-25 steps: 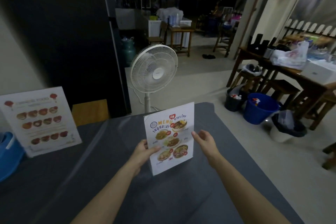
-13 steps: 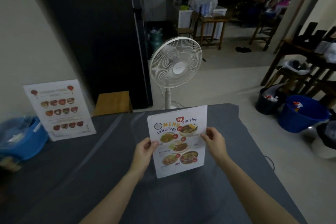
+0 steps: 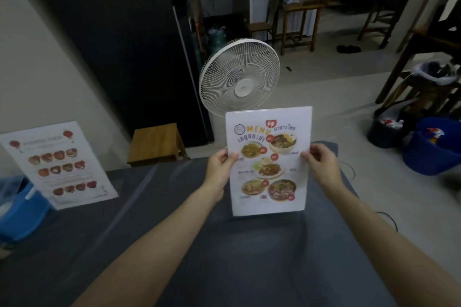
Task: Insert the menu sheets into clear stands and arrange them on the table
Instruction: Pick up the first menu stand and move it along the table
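- Holding the menu (image 3: 268,161) upright over the far part of the grey table (image 3: 149,244), the person grips it on both side edges, which keeps the sheet flat and facing them so they can judge how it sits.
- The left hand (image 3: 220,169) pinches the menu's left edge, thumb on the front and fingers curled behind.
- The right hand (image 3: 321,166) pinches the right edge the same way, level with the other, so neither side sags or twists.
- A glossy rim along the top and sides suggests the sheet is already in its clear stand; I cannot tell whether the bottom edge touches the table or hangs just above it.
- A second menu (image 3: 56,164) stands at the table's far left against the wall, well apart from the held one, just beside a blue tub (image 3: 20,209); the spacing looks deliberate.
- A white fan (image 3: 239,77) stands on the floor beyond the table, behind the held menu.
- There is only the head view; judging from it, the step in hand is setting this menu down.
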`<state>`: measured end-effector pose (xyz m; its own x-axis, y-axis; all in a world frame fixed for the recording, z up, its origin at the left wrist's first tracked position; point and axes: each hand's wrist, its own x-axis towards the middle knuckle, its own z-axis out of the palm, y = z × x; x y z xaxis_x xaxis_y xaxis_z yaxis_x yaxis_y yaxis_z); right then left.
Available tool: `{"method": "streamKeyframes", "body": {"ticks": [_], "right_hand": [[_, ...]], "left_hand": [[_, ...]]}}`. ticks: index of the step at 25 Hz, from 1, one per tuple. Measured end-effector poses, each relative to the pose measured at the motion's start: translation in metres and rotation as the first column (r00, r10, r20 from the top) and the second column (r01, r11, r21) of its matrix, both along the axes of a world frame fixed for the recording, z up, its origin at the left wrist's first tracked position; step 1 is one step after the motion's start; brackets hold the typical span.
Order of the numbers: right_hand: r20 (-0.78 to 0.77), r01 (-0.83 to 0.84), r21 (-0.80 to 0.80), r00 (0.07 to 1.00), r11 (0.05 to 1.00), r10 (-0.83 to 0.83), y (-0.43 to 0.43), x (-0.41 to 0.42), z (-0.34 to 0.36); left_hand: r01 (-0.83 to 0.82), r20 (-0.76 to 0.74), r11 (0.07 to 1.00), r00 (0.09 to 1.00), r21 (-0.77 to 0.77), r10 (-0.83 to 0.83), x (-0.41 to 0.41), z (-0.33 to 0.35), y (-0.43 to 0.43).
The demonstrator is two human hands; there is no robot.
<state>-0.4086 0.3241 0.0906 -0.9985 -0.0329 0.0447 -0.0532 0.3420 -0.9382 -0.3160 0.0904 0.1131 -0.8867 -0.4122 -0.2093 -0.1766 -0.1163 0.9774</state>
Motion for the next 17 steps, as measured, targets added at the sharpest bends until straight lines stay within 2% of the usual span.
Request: {"method": "streamKeyframes", "body": {"ticks": [5, 9, 17], "right_hand": [[-0.034, 0.085, 0.029, 0.996, 0.996, -0.084, 0.022, -0.079, -0.003], [-0.016, 0.150, -0.031, 0.989, 0.988, -0.150, 0.031, -0.116, -0.010], [0.020, 0.181, -0.034, 0.983, 0.983, -0.180, 0.043, -0.158, -0.028]], "left_hand": [[0.082, 0.003, 0.996, 0.997, -0.036, -0.082, -0.081, -0.007, 0.018], [0.133, 0.036, 0.987, 0.991, -0.091, -0.130, -0.130, -0.017, 0.023], [0.130, 0.028, 0.979, 0.992, -0.160, -0.127, -0.175, -0.036, 0.035]]}}
